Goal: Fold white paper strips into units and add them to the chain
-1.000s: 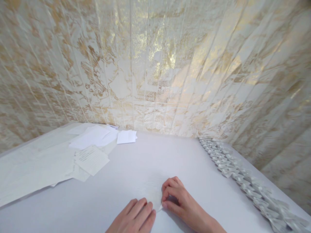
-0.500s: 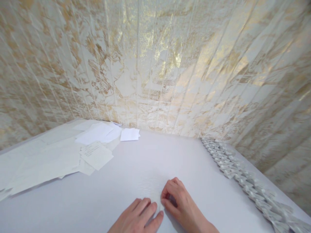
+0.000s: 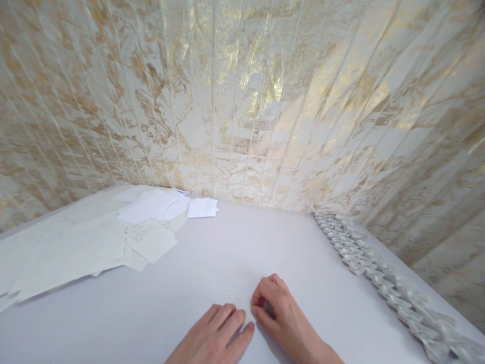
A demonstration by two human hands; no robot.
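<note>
A thin, pale paper sheet with faint lines [image 3: 235,290], its outline hard to make out, lies on the smooth white surface [image 3: 265,242], with the left hand [image 3: 212,333] at its near side, fingers laid down and thumb spread apart. At its right edge, the right hand [image 3: 278,308] has thumb and forefinger curled together, whether pinching it I cannot tell; well right of it lie grey-white folded-paper chains [image 3: 373,268].

L hand [image 3: 212,336] palm down, fingers [image 3: 237,319] bent, thumb [image 3: 242,341] out twd R hand [image 3: 278,311]; R fingers curled, thumb nr index, forearm [image 3: 318,349] angled in fr lower rt.
</note>
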